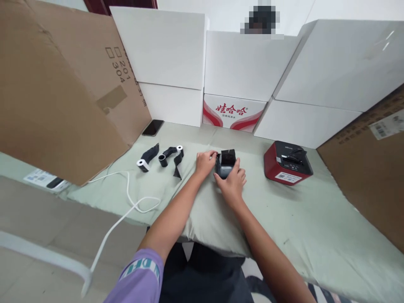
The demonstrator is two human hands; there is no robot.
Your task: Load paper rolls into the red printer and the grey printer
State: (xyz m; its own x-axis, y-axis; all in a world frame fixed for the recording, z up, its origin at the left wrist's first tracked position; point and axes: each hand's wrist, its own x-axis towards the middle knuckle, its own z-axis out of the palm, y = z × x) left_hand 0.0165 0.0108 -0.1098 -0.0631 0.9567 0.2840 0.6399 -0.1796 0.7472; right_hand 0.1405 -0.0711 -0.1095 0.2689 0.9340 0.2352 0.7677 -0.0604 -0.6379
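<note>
A small dark grey device, which looks like a portable label printer, rests on the green cloth in front of me. A wide black strip stands up from its far end. My right hand grips the near end, thumb on the left and fingers along the right side. My left hand is closed, its fingertips pinching at the device's far left corner; what exactly they pinch is too small to tell. To the left lie several small rolls, among them a white-ended roll and a black roll, with black strips unwound.
On the right stands a red and black box-shaped machine with a black cable on top. A phone lies at the back left. A white cable trails off the left edge. White boxes and cardboard wall the table.
</note>
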